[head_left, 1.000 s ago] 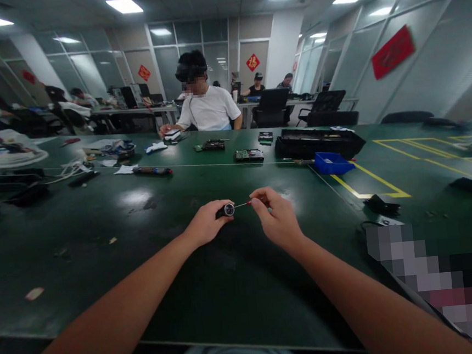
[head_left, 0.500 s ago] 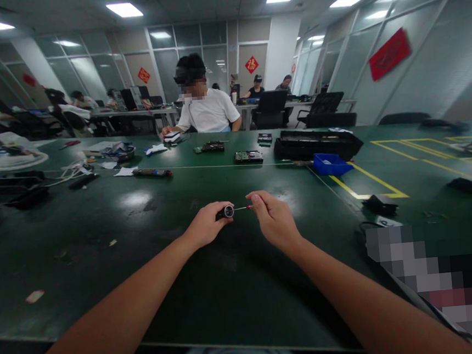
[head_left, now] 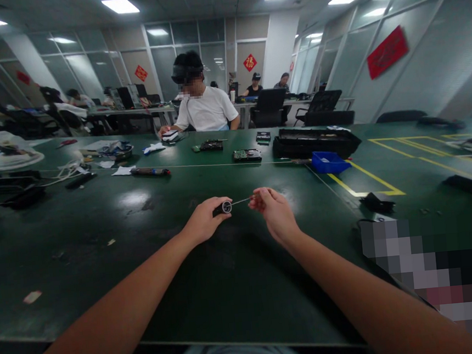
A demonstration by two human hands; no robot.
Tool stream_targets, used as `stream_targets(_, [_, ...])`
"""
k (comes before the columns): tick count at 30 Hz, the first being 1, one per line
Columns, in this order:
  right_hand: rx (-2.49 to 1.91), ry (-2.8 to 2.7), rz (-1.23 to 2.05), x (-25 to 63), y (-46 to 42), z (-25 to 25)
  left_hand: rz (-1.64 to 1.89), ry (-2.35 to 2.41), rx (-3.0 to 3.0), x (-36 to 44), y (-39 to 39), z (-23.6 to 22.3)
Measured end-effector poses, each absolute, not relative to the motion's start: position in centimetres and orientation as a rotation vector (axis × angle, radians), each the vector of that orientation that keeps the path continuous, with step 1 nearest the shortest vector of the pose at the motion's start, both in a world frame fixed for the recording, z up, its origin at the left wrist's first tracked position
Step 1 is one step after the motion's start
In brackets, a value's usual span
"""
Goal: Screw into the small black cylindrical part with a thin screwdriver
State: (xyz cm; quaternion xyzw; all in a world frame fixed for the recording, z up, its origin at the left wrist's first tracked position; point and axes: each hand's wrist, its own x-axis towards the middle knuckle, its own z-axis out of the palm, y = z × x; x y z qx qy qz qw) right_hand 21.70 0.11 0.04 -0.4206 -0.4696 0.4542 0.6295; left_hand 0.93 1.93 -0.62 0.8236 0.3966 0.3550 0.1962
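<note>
My left hand (head_left: pixel 204 219) is closed round a small black cylinder (head_left: pixel 226 206) with a pale ring and a round end turned toward me. My right hand (head_left: pixel 275 209) pinches a thin screwdriver (head_left: pixel 240 201), its handle mostly hidden by my fingers. The metal shaft reaches left to the ring end of the cylinder. Whether its tip sits in a screw is too small to tell. Both hands are raised over the middle of the green table (head_left: pixel 205 301).
Beyond my hands lie a hard drive (head_left: pixel 247 155), a dark pen-shaped tool (head_left: pixel 150 172), a long black tray (head_left: pixel 316 143) and a blue bin (head_left: pixel 329 162). A black block (head_left: pixel 377 203) sits to the right. Across the table a person (head_left: pixel 209 110) in a white shirt is seated.
My right hand has turned and its fingers have shifted on the screwdriver, whose shaft now slants up to the right. The left hand keeps its grip on the cylinder.
</note>
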Motion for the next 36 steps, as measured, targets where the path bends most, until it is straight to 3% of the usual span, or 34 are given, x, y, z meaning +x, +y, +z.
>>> stream_targets(4, [-1.017,-0.983,1.118,22.0,0.6,-0.2,0.934,1.055,2.468,0.9,2.3,-0.6])
stream_targets(26, [-1.387,-1.539,0.404,22.1,-2.3,2.6,0.911,1.19,2.327,0.9,2.0,-1.0])
stream_targets(36, [-1.242,-1.721,0.471,21.7,-2.8,2.5,0.906,1.188,2.327,0.9,2.0,-0.9])
